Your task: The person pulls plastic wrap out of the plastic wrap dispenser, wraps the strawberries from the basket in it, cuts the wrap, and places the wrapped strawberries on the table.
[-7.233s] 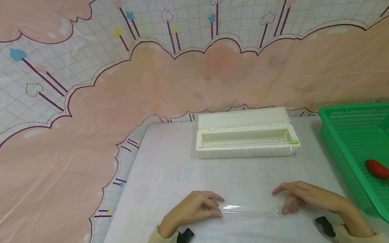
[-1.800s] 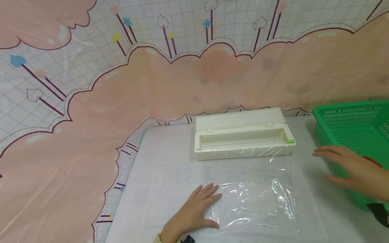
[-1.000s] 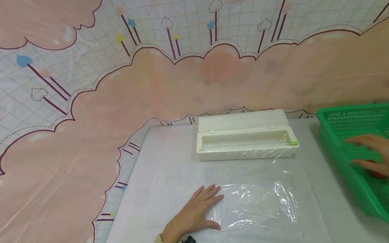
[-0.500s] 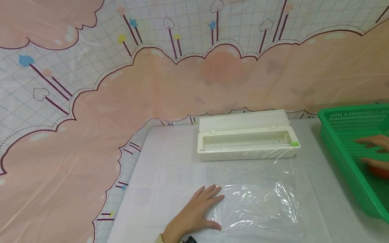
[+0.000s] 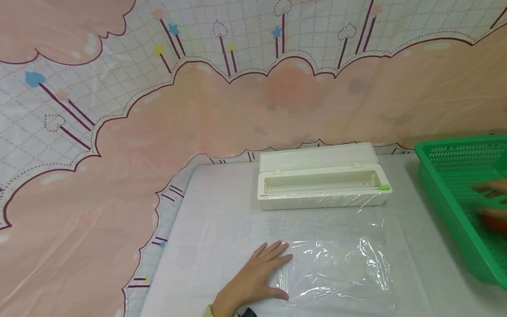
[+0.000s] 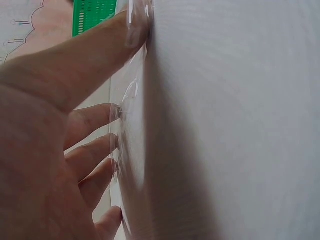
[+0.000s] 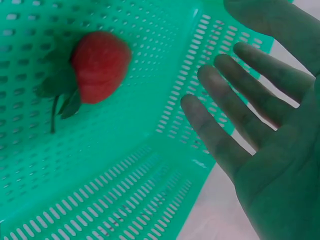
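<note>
My left hand rests with spread fingers on the left edge of a clear sheet of plastic wrap, which lies wrinkled on the white table. In the left wrist view, the film passes under the thumb and fingertips. My right hand reaches inside the green basket, partly cut off by the frame. A red strawberry lies there, overlapped by the thumb in the head view. The right wrist view shows the strawberry with green leaves and a stem, apart from the extended fingers.
A long white wrap dispenser with its lid up and a green slider stands at the back of the table. Film runs forward from its front. Behind hangs a peach patterned cloth.
Both hands were at the plastic wrap earlier. The left now lies flat on its edge, while the right has moved over to the basket and down beside the strawberry. The film lies spread out.
</note>
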`<state>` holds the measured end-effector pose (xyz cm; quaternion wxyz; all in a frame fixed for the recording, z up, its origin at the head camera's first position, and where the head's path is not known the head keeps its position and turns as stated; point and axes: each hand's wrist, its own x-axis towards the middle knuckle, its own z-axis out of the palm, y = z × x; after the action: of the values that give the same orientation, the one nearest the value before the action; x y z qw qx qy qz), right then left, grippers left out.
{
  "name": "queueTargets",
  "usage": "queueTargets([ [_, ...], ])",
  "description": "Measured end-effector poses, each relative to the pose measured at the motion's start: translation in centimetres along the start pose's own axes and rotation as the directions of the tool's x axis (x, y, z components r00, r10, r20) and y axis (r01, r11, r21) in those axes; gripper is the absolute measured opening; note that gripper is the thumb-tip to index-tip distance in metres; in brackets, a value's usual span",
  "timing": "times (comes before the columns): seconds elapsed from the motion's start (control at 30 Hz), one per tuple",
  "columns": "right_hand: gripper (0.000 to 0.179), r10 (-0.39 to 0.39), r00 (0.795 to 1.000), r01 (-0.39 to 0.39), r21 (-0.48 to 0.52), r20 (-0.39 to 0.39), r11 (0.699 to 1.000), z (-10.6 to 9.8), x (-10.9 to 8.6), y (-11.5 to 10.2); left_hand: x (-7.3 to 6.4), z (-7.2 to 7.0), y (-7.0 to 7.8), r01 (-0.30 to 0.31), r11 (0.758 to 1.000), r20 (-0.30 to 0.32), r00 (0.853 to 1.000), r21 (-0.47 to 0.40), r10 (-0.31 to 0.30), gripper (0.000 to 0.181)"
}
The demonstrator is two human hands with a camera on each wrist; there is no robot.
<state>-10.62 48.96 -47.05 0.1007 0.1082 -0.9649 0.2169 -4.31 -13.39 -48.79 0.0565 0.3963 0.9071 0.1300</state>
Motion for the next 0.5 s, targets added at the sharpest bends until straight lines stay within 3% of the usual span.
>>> queueTargets([
  [0.13,0.054,0.058,0.996,-0.057,-0.026,0.067,0.998,0.2,-0.1,1.4,0.0,0.0,0.0,-0.001,1.000,-0.002,1.000,0.002,0.001,0.089],
  [0.37,0.056,0.106,0.988,-0.101,-0.049,0.112,0.994,0.7,-0.3,4.2,-0.1,-0.1,-0.1,-0.011,1.000,-0.021,1.000,0.009,0.011,0.088],
  [0.5,0.065,0.146,0.970,-0.132,-0.082,0.194,0.988,0.5,-0.4,6.1,-0.1,-0.1,0.0,-0.016,1.000,-0.026,1.000,0.008,0.016,0.088],
])
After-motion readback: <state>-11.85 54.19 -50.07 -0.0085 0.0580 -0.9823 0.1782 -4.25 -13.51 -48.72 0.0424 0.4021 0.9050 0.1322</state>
